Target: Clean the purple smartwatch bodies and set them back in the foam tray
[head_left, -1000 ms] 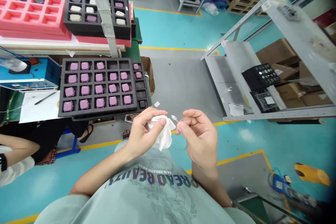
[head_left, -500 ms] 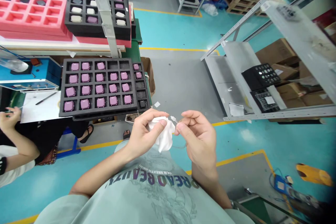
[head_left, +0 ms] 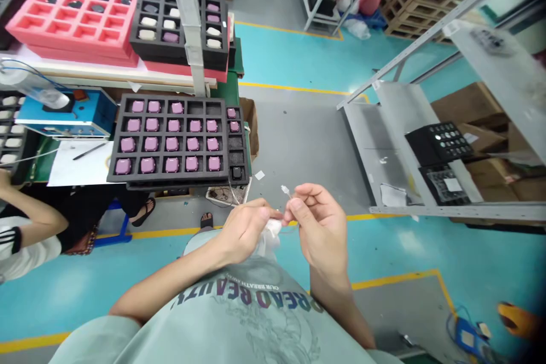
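Observation:
My left hand (head_left: pixel 245 232) is closed on a crumpled white cloth (head_left: pixel 268 242), which hangs partly hidden below the fingers. Pinched between thumb and fingers of my right hand (head_left: pixel 322 230) is a thin cable, and its small pale connector (head_left: pixel 285 189) pokes up past the fingertips. The fingertips of both hands almost meet in front of my shirt. Beyond my left hand, on the bench, a black foam tray (head_left: pixel 182 173) holds rows of purple watch-like cases (head_left: pixel 172 144). Two smaller purple pieces (head_left: pixel 232 119) sit in its narrow right-hand column.
A co-worker's arm (head_left: pixel 32 207) reaches in at the left, near a white sheet (head_left: pixel 77 168) with a pen. Behind stand a blue device (head_left: pixel 68 116), pink foam trays (head_left: pixel 85 37) and another black tray (head_left: pixel 147 48). To the right is a metal shelf rack (head_left: pixel 371 153) with boxes.
My left hand has turned over and dropped slightly, bunching the cloth lower under its fingers. The connector now stands clear of the cloth above my right fingertips. The view has shifted left.

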Available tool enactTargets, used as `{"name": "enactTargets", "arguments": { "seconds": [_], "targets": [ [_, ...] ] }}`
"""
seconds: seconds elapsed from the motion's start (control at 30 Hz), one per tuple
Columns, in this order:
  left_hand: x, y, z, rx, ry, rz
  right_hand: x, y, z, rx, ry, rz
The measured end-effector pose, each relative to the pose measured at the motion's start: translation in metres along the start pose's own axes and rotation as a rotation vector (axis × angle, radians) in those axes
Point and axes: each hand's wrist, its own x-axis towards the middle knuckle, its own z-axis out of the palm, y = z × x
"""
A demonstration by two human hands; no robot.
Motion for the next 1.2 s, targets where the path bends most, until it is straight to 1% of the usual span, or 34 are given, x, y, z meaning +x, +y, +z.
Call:
{"name": "enactTargets", "arguments": {
  "seconds": [0.17, 0.27, 0.33, 0.43, 0.53, 0.6, 0.7, 0.8, 0.97, 1.2],
  "targets": [
    [-0.005, 0.002, 0.012, 0.035, 0.123, -0.066, 0.01, -0.001, -0.004, 0.154, -0.081, 0.146],
    [-0.008, 0.006, 0.023, 0.079, 0.168, -0.054, 0.017, -0.003, -0.009, 0.249, -0.097, 0.237],
    [-0.009, 0.007, 0.031, 0.115, 0.189, -0.044, 0.022, -0.004, -0.014, 0.316, -0.099, 0.29],
    [-0.009, 0.01, 0.042, 0.147, 0.169, -0.046, 0.027, -0.003, -0.021, 0.394, -0.084, 0.345],
    [-0.006, 0.012, 0.05, 0.147, 0.14, -0.014, 0.03, -0.001, -0.028, 0.442, -0.043, 0.33],
    [-0.004, 0.014, 0.054, 0.133, 0.152, 0.022, 0.029, -0.001, -0.031, 0.456, -0.033, 0.313],
    [0.0, 0.016, 0.057, 0.067, 0.193, 0.063, 0.025, -0.004, -0.036, 0.444, -0.06, 0.32],
    [0.002, 0.02, 0.057, -0.013, 0.197, 0.078, 0.018, -0.008, -0.042, 0.403, -0.083, 0.3],
    [0.004, 0.027, 0.055, -0.065, 0.155, 0.09, 0.009, -0.012, -0.047, 0.321, -0.106, 0.19],
    [0.007, 0.036, 0.052, -0.077, 0.095, 0.141, 0.006, -0.015, -0.047, 0.331, -0.031, 0.164]
  ]
}}
